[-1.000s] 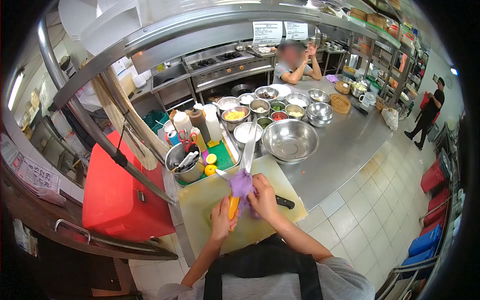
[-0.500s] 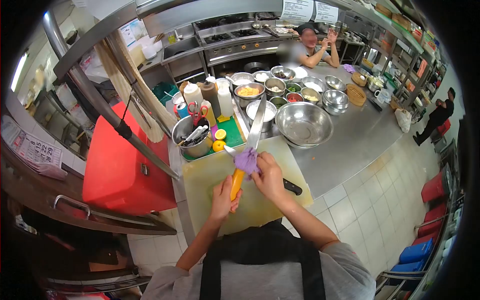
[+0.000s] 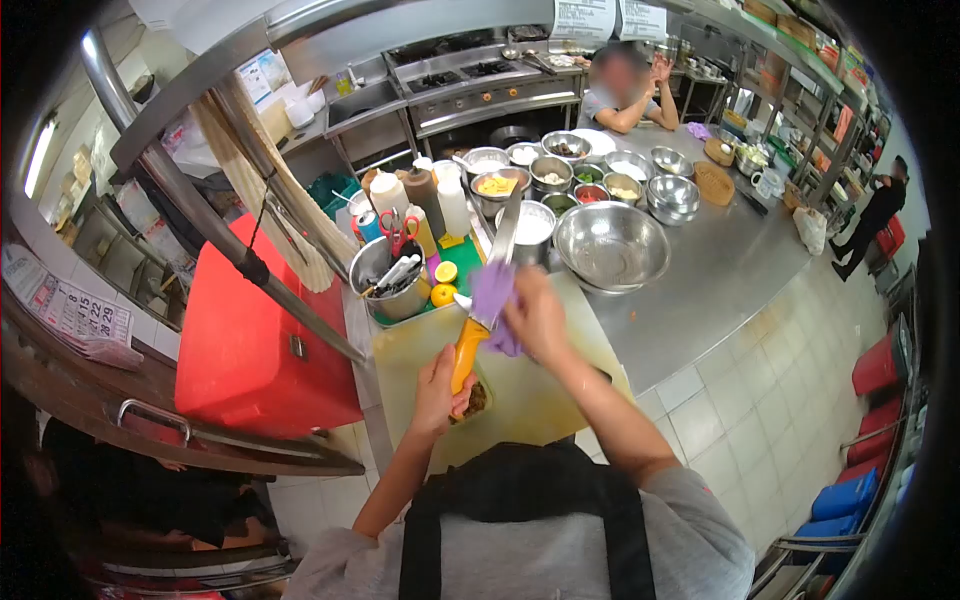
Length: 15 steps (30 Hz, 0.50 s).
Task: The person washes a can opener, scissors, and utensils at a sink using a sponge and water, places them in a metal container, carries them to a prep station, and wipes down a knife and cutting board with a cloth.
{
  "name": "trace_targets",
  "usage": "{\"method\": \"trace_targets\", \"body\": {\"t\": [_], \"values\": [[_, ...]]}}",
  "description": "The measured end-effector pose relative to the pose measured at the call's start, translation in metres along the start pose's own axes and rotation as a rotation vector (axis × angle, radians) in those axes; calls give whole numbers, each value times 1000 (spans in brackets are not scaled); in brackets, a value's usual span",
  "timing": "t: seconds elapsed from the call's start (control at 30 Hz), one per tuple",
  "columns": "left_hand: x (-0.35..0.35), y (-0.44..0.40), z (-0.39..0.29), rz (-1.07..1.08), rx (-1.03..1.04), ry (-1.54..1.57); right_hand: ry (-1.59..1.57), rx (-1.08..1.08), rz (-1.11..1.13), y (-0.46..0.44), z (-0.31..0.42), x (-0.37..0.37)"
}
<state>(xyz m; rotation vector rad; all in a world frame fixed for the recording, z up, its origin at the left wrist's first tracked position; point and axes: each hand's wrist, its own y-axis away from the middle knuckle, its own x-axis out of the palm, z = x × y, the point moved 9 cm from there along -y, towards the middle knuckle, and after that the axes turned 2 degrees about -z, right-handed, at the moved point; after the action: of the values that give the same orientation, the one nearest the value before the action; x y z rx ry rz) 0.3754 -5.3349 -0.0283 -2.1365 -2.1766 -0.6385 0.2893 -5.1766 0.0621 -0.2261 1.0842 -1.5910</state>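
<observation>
My left hand (image 3: 437,392) is closed around the yellow handle of a long knife (image 3: 466,352), its blade pointing away from me. My right hand (image 3: 536,318), smeared by motion, pinches a purple cloth (image 3: 490,293) wrapped around the blade near the handle. Beneath lies a pale yellowish cutting board (image 3: 405,350). On it, a small container of brown food (image 3: 476,402) shows partly behind my left hand. A second blade's tip (image 3: 462,300) pokes out left of the cloth. My right forearm hides most of a black knife handle (image 3: 603,375).
A steel pot of utensils (image 3: 390,290), lemon halves (image 3: 444,272) and squeeze bottles (image 3: 452,205) stand at the left. A large steel bowl (image 3: 612,247) and several ingredient bowls fill the counter ahead. A person (image 3: 625,95) leans on the far side; another stands at right.
The purple cloth and my right hand have shifted slightly along the knife, and the cloth hangs looser. The container of brown food has come into view. My left hand still grips the handle.
</observation>
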Motion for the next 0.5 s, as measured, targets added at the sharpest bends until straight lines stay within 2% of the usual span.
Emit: {"method": "trace_targets", "body": {"t": [0.07,0.13,0.17,0.27,0.3,0.37,0.47,0.5], "values": [[2,3,3,28,-19,8,116,82,-44,-36,-30,-11],[-1,7,9,52,-25,-20,104,53,-94,-68,-56,-22],[-4,7,9,63,-22,-35,107,130,-106,-79,-79,-27],[-21,8,-6,8,165,-224,57,226,-180,-84,-115,-55],[-28,5,-14,-55,298,-347,6,220,-225,-77,-111,-64],[-31,8,-26,-174,518,-576,-101,275,-132,-54,-96,-60],[-11,25,-60,-332,713,-910,-220,328,-18,-12,-41,-46],[-3,26,-64,-364,727,-979,-179,171,-24,2,-16,-34]]}}
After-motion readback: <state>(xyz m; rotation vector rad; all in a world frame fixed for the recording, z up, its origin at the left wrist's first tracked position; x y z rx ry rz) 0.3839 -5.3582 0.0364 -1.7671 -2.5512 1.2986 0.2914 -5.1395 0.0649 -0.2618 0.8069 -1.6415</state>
